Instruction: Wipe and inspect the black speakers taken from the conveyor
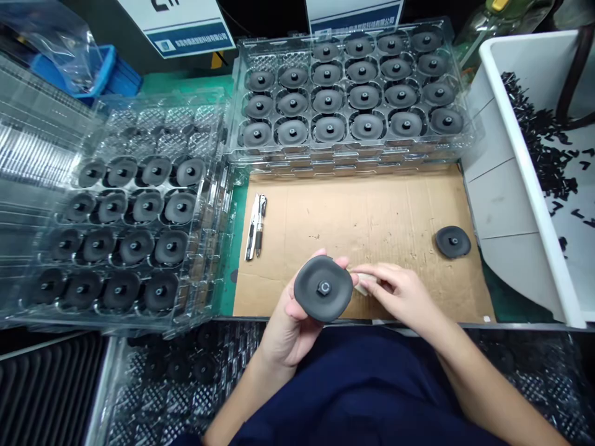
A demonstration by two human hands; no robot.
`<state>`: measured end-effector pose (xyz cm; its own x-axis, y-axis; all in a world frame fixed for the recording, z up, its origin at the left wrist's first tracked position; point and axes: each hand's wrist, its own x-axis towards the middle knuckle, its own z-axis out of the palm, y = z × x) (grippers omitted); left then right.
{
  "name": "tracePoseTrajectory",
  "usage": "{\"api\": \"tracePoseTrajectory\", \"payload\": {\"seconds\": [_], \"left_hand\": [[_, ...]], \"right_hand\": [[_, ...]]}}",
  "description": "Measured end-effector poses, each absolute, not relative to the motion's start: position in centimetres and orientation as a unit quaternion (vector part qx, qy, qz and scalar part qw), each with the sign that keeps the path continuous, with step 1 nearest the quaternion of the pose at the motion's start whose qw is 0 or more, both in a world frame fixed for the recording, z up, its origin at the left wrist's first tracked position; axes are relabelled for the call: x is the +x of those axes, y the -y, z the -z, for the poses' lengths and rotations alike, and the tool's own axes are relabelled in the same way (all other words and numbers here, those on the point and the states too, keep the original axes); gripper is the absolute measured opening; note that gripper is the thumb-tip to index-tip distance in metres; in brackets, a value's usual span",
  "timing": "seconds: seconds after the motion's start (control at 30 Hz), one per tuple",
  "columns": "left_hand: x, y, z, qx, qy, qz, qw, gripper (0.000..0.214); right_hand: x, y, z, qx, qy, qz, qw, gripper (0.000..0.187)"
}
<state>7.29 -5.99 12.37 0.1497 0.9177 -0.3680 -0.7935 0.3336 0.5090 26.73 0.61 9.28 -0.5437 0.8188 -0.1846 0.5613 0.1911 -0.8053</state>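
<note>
My left hand (286, 325) is closed on a dark grey round disc part (323, 288) with a small hub at its middle, holding it above the near edge of a brown cardboard sheet (362, 217). My right hand (400, 291) is just right of the disc, its fingers pinched on a small pale object (362, 280) that touches the disc's edge. What the pale object is cannot be made out. A second disc (452, 241) lies alone on the cardboard at the right.
A clear plastic tray (353, 152) filled with discs stands behind the cardboard. Another partly filled clear tray (211, 186) is at the left. Two pens (256, 226) lie at the cardboard's left edge. A white bin (520, 186) holding small black parts is at the right.
</note>
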Motion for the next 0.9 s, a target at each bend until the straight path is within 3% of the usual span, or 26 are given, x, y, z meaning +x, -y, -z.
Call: {"api": "tracePoseTrajectory", "payload": {"seconds": [0.1, 0.2, 0.33, 0.4, 0.5, 0.57, 0.73, 0.9], "left_hand": [[7.4, 5.9, -12.4, 0.101, -0.321, -0.562, 0.755, 0.064], [7.7, 5.8, -12.7, 0.097, -0.333, -0.562, 0.751, 0.064], [8.1, 5.8, -12.8, 0.092, -0.368, -0.567, 0.731, 0.063], [8.0, 5.9, -12.7, 0.095, -0.4, -0.567, 0.714, 0.06], [7.8, 5.8, -12.4, 0.102, -0.44, -0.553, 0.701, 0.064], [7.8, 5.6, -12.4, 0.107, -0.439, -0.557, 0.697, 0.069], [8.1, 4.9, -12.8, 0.13, -0.428, -0.608, 0.656, 0.072], [8.2, 4.9, -13.4, 0.124, -0.407, -0.628, 0.651, 0.058]], "right_hand": [[26.5, -0.4, -10.2, -0.477, 0.748, -0.431, 0.165, 0.022], [25.9, -1.2, -13.8, -0.502, 0.738, -0.371, 0.256, 0.024], [24.3, -1.5, -17.2, -0.387, 0.775, -0.354, 0.353, 0.028], [23.8, -1.5, -17.3, -0.347, 0.806, -0.35, 0.326, 0.028], [23.9, -1.7, -16.7, -0.356, 0.835, -0.368, 0.201, 0.025], [24.0, -1.6, -16.4, -0.35, 0.846, -0.368, 0.163, 0.024], [22.6, 1.0, -16.0, -0.416, 0.8, -0.272, 0.336, 0.033], [22.9, 2.8, -16.2, -0.35, 0.719, -0.506, 0.323, 0.023]]}}
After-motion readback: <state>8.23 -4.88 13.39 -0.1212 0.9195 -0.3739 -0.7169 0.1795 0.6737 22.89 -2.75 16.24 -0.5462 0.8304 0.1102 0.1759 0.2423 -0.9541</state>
